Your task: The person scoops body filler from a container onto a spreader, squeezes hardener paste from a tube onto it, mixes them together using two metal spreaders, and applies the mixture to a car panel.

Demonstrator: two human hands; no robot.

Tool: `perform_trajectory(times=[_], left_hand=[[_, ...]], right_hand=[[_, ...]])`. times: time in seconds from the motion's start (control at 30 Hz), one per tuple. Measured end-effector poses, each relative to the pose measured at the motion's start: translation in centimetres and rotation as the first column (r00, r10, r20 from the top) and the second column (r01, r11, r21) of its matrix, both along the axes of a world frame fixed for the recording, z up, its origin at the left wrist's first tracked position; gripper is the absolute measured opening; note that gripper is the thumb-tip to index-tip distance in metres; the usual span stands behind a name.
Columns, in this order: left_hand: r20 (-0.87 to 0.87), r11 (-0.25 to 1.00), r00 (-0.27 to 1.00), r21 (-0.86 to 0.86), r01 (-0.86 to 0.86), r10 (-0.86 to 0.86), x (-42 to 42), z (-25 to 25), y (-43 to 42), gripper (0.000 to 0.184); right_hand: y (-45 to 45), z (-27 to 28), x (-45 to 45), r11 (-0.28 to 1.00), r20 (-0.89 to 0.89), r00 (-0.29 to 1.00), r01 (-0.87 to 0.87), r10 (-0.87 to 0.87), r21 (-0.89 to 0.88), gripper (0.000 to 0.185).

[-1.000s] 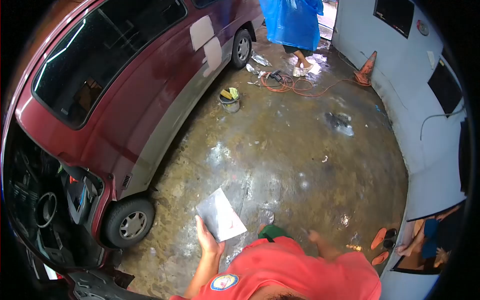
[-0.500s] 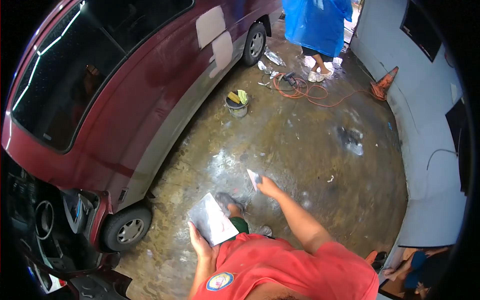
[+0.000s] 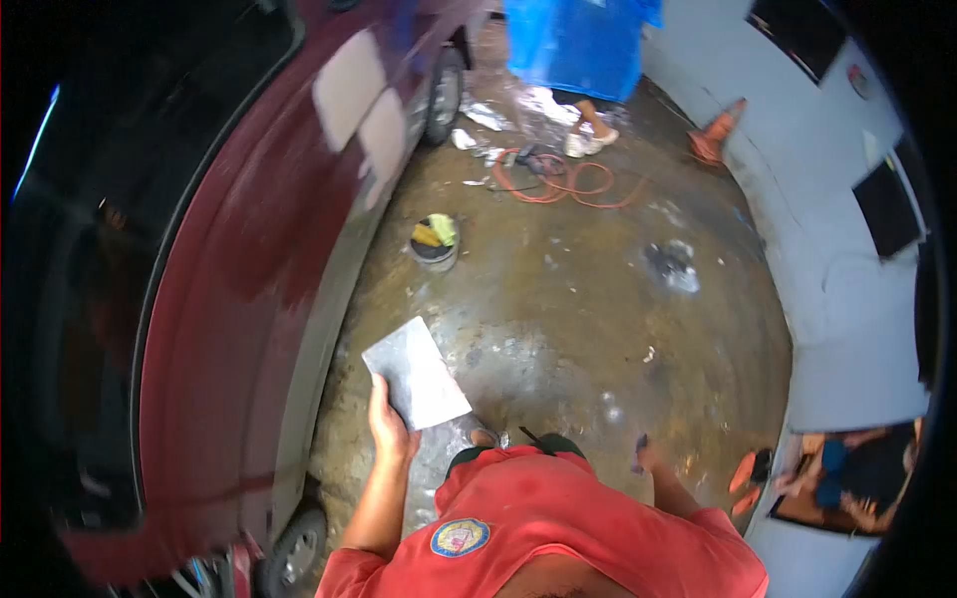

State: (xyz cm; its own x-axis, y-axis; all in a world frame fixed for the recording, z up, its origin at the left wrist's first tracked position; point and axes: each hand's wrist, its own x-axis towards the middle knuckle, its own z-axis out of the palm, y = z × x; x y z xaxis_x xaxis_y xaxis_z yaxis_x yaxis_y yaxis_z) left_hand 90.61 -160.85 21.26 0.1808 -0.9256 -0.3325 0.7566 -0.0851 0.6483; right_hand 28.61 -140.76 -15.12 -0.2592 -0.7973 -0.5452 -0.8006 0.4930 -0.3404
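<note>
A flat, pale rectangular board (image 3: 417, 377) rests in my left hand (image 3: 391, 424), whose fingers curl around its lower left edge. Out to the right, low beside my body, my right hand (image 3: 648, 456) is closed on a small flat spreader (image 3: 639, 453), which looks dark and blurred. To my left stands the maroon van (image 3: 239, 289), with two pale filler patches (image 3: 351, 88) on its side panel.
A bucket (image 3: 436, 257) holding yellow cloths stands beside the van. Farther off are an orange hose (image 3: 543, 197), a person in a blue cover (image 3: 573, 45) and an orange cone (image 3: 714, 135). Orange slippers (image 3: 744, 473) lie near another person (image 3: 867, 473) at right.
The van and its patches appear closer. My right hand has swung from in front of me back to my right side with the spreader. The board stays in my left hand.
</note>
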Motion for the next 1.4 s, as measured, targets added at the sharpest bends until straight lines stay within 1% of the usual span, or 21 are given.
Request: perform_trajectory(times=[0.07,0.1,0.2,0.3,0.4,0.43,0.5,0.6,0.7,0.77,0.8,0.83,0.87,0.9,0.93,1.0,1.1,1.17,1.27,1.37,1.4], left_hand=[[0.048,0.997,0.996,0.014,0.075,-0.076,0.4,0.8,-4.9,0.055],[0.052,0.997,0.995,0.003,0.082,-0.082,-0.2,1.4,-7.2,0.056],[-0.013,0.93,0.933,-0.095,0.356,-0.359,-2.3,1.9,-12.3,0.059],[-0.1,0.875,0.87,-0.107,0.473,-0.482,-6.7,0.8,-15.9,0.06],[-0.061,0.883,0.884,0.05,0.467,-0.464,-11.6,0.5,-17.9,0.056],[-0.011,0.881,0.887,0.111,0.46,-0.462,-12.9,0.6,-18.4,0.056],[-0.057,0.831,0.831,0.036,0.555,-0.553,-14.9,1.1,-20.0,0.055],[-0.026,0.778,0.778,0.006,0.628,-0.628,-16.8,1.8,-24.5,0.054],[0.076,0.785,0.781,0.04,0.618,-0.619,-18.2,2.0,-30.7,0.051],[0.084,0.779,0.775,0.024,0.627,-0.626,-19.8,3.5,-34.3,0.05],[0.087,0.777,0.776,-0.018,0.629,-0.625,-20.6,4.0,-36.0,0.051],[0.095,0.775,0.776,-0.056,0.63,-0.624,-21.5,4.6,-37.5,0.051],[0.103,0.778,0.782,-0.086,0.623,-0.615,-22.6,5.3,-38.8,0.054],[0.112,0.788,0.793,-0.097,0.609,-0.599,-23.6,5.9,-39.9,0.054],[0.117,0.798,0.804,-0.105,0.593,-0.583,-24.7,6.3,-40.8,0.055],[0.083,0.762,0.775,-0.145,0.631,-0.626,-26.1,6.9,-42.2,0.056],[0.035,0.828,0.829,-0.039,0.559,-0.558,-28.3,7.0,-44.0,0.058],[0.058,0.831,0.831,-0.018,0.555,-0.554,-28.8,6.3,-46.0,0.061],[0.062,0.832,0.83,0.027,0.554,-0.555,-29.7,5.0,-50.1,0.065],[0.048,0.814,0.814,0.077,0.575,-0.579,-31.4,3.4,-55.7,0.068],[-0.025,0.746,0.746,0.036,0.665,-0.665,-32.1,3.7,-57.3,0.068]], right_hand=[[-0.9,1.4,3.6,0.933,0.268,0.911,0.349,-0.314,-0.092,0.043],[-0.8,2.1,5.9,0.942,0.183,0.935,0.324,-0.305,-0.083,0.041],[-0.1,4.8,12.6,0.958,-0.065,0.956,0.285,-0.285,-0.005,0.035],[3.5,-0.8,14.7,0.96,0.031,0.96,0.279,-0.278,-0.037,0.038],[5.0,-2.7,17.0,0.951,0.066,0.954,0.282,-0.291,0.127,0.042],[3.8,-1.7,17.8,0.922,0.063,0.934,0.335,-0.352,0.194,0.042],[2.2,0.1,18.5,0.852,0.06,0.89,0.41,-0.451,0.326,0.044],[-3.4,-0.9,17.2,0.798,0.045,0.85,0.472,-0.524,0.375,0.043],[-12.6,-1.4,13.8,0.791,0.042,0.815,0.546,-0.577,0.277,0.041],[-20.1,-0.4,10.5,0.798,0.123,0.791,0.581,-0.6,0.159,0.038],[-24.3,1.5,8.6,0.863,0.116,0.856,0.501,-0.504,0.056,0.035],[-28.9,6.8,7.5,0.859,0.115,0.864,0.501,-0.491,-0.101,0.034],[-32.7,4.7,4.3,0.98,0.05,0.98,0.196,-0.195,-0.023,0.035],[-36.2,6.9,3.6,0.858,0.147,0.875,0.482,-0.461,-0.179,0.034],[-39.1,5.9,2.3,0.807,0.118,0.866,0.496,-0.486,-0.32,0.032],[-44.3,8.0,-0.3,0.795,0.205,0.84,0.541,-0.502,-0.274,0.033],[-48.3,11.0,-1.1,0.765,0.234,0.836,0.548,-0.496,-0.338,0.032],[-49.9,11.3,-0.8,0.785,0.178,0.85,0.526,-0.496,-0.327,0.032],[-48.1,10.7,1.1,0.888,0.176,0.882,0.454,-0.437,-0.072,0.033],[-42.7,3.3,4.2,0.893,0.154,0.883,0.422,-0.444,0.16,0.032],[-40.7,2.9,5.8,0.863,0.15,0.856,0.463,-0.495,0.204,0.033]])
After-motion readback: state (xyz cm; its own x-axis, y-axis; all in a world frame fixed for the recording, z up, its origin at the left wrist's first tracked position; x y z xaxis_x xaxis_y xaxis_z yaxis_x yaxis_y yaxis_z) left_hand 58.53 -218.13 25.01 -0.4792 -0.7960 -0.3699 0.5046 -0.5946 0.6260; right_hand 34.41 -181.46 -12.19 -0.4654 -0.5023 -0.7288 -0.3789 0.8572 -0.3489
